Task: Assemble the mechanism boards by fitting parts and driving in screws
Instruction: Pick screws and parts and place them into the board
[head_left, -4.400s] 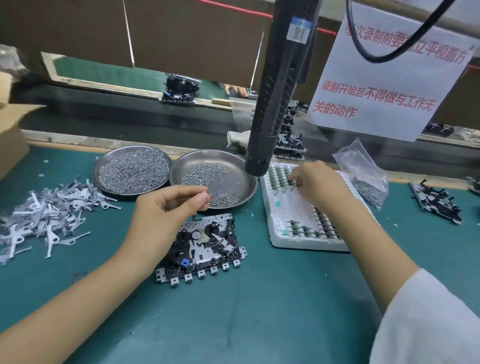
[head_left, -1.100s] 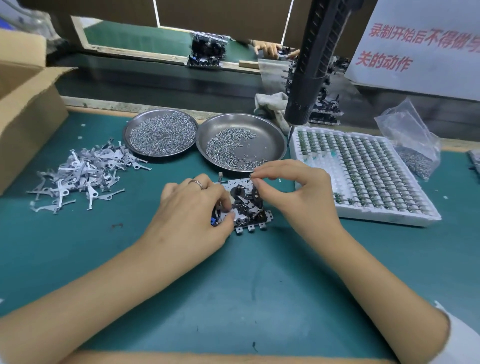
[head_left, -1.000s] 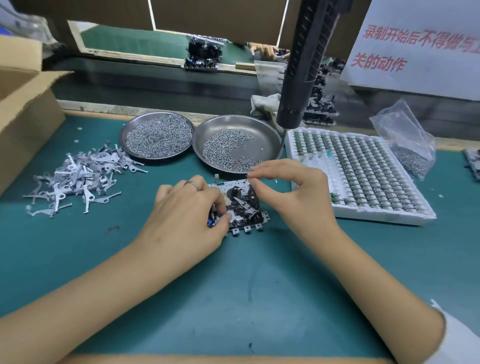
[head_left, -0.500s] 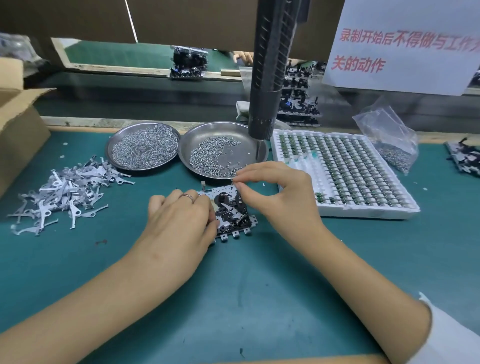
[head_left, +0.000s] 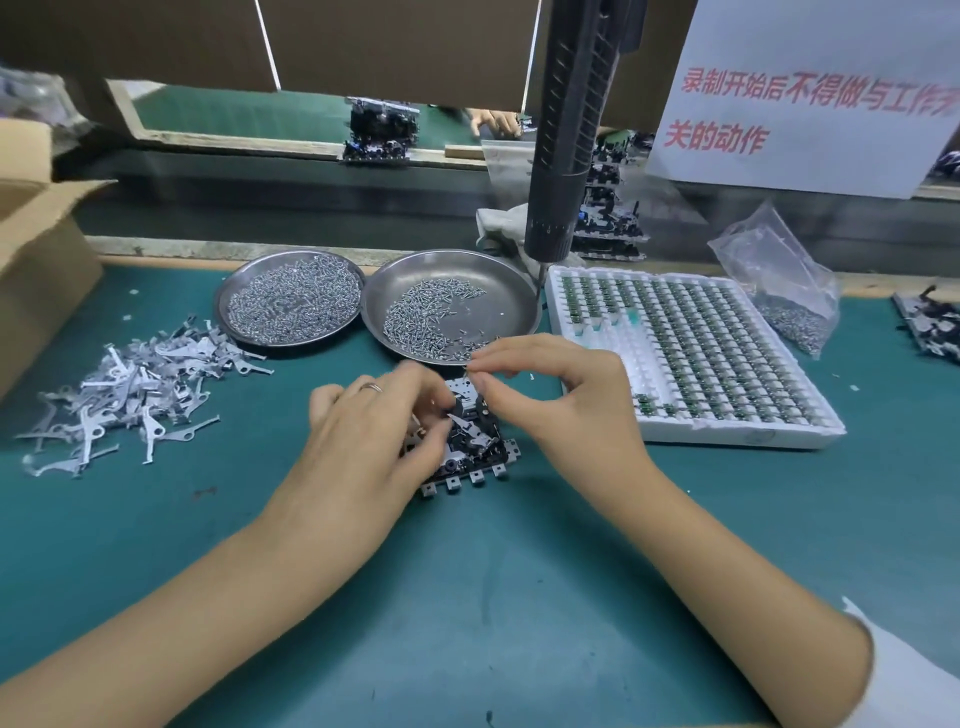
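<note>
Head view looking down on a green mat (head_left: 467, 623), mechanism board (head_left: 470, 441) lying at its middle, left hand (head_left: 363, 447) curling fingers over the board's left side, right hand (head_left: 566, 405) pinching something too small to identify above its far edge, screw dishes (head_left: 452, 304) sitting just behind.

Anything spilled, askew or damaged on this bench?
Nothing looks damaged. The metal levers lie in a loose heap straight on the green mat, not in a dish, and a few white flecks dot the mat near the right hand. Both screw dishes sit level.
</note>
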